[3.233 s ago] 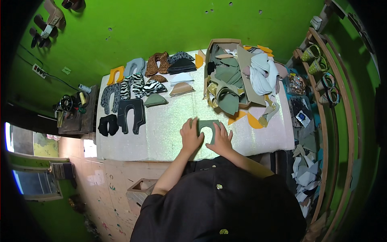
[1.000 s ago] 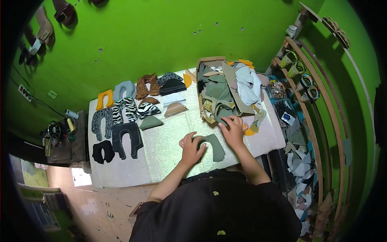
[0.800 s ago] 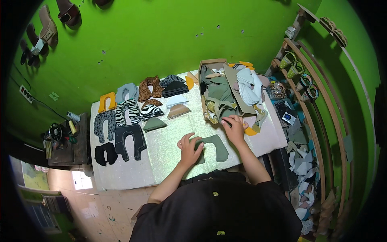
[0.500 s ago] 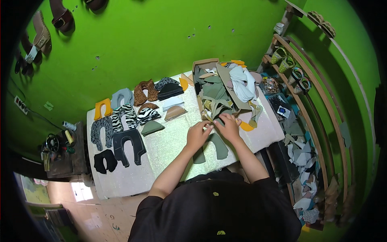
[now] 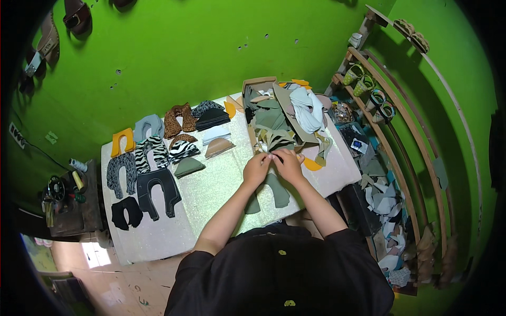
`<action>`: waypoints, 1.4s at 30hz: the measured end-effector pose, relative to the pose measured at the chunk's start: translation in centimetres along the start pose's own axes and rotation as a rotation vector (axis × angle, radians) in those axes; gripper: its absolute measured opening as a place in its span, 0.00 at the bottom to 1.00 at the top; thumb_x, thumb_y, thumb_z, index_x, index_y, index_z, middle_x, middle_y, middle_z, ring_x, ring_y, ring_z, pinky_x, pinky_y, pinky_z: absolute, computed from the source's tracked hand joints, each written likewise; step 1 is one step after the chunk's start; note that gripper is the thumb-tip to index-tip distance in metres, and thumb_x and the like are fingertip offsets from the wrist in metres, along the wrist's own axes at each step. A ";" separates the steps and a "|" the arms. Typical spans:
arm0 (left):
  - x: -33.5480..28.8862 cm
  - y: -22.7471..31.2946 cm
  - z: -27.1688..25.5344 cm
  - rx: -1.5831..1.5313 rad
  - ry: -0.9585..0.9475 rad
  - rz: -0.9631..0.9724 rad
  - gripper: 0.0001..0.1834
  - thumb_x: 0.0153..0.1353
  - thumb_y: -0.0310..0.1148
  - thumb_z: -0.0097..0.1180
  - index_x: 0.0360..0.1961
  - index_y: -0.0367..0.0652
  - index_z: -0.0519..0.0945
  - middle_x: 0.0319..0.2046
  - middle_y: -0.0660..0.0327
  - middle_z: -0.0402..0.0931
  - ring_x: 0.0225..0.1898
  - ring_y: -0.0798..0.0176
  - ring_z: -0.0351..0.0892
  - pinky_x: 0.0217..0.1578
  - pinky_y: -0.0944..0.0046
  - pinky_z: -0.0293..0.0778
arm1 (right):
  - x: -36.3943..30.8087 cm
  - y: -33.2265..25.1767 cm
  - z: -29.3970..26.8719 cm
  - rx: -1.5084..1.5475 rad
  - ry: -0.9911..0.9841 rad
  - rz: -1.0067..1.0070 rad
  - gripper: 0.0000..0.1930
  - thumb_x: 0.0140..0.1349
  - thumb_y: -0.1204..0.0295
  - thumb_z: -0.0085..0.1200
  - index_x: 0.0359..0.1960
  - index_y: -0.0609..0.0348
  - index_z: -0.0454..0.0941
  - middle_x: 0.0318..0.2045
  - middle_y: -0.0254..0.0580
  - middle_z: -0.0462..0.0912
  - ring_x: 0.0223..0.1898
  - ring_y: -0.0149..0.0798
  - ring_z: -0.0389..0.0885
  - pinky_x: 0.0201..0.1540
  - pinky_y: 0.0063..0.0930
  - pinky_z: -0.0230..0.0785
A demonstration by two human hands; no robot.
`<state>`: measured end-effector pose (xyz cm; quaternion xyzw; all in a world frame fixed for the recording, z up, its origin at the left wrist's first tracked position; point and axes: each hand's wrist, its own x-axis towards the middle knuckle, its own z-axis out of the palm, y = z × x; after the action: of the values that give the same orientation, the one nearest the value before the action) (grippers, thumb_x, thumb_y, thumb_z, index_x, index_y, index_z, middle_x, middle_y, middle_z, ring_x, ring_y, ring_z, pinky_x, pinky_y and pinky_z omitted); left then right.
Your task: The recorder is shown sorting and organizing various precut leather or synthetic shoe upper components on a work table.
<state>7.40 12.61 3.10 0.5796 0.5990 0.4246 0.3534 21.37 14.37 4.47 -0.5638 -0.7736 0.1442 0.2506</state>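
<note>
Fingertips (image 5: 268,156) meet at the near end of the box (image 5: 259,81) — from my remote view I cannot tell whether they pinch anything. Left hand (image 5: 256,169) and right hand (image 5: 289,166) hide the top of the green U-piece (image 5: 281,196), flat on the table (image 5: 211,203). Scraps (image 5: 271,117) crowd the box — orange piece (image 5: 313,165) beside the right hand.

Cannot read any word, number or sign. Too small to tell on the blue-and-white packet (image 5: 360,146) near three o'clock.
</note>
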 end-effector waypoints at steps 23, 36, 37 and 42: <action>-1.3 4.0 -2.8 -0.022 0.221 0.099 0.15 0.54 0.35 0.57 0.43 0.43 0.75 0.37 0.56 0.75 0.35 0.58 0.76 0.36 0.60 0.72 | 1.3 -2.3 -9.5 1.063 0.332 0.241 0.12 0.66 0.70 0.46 0.41 0.68 0.75 0.34 0.33 0.78 0.35 0.23 0.73 0.40 0.17 0.65; -4.7 10.1 -6.9 -0.190 -0.165 0.422 0.17 0.56 0.25 0.47 0.48 0.35 0.75 0.41 0.50 0.76 0.44 0.54 0.76 0.48 0.62 0.69 | -4.7 -8.6 -9.3 0.781 0.025 -0.035 0.08 0.60 0.76 0.50 0.38 0.67 0.78 0.33 0.38 0.79 0.36 0.28 0.73 0.42 0.22 0.65; -4.9 9.8 -6.9 -0.152 -0.198 0.399 0.17 0.58 0.25 0.47 0.49 0.35 0.75 0.41 0.51 0.77 0.43 0.57 0.77 0.47 0.63 0.69 | -5.1 -8.4 -8.6 0.774 0.127 -0.020 0.07 0.58 0.76 0.53 0.36 0.66 0.78 0.31 0.38 0.79 0.33 0.30 0.74 0.39 0.23 0.66; -5.6 8.6 -8.4 -0.234 -0.247 0.148 0.15 0.63 0.28 0.46 0.49 0.35 0.75 0.40 0.56 0.78 0.41 0.64 0.76 0.46 0.66 0.69 | -6.2 -9.3 -6.8 0.476 0.494 0.047 0.10 0.51 0.78 0.58 0.36 0.64 0.77 0.35 0.40 0.77 0.33 0.34 0.73 0.41 0.25 0.65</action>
<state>3.50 5.93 13.93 0.6248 0.4533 0.4418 0.4571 19.14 5.10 13.42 -0.5253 -0.6211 0.1856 0.5513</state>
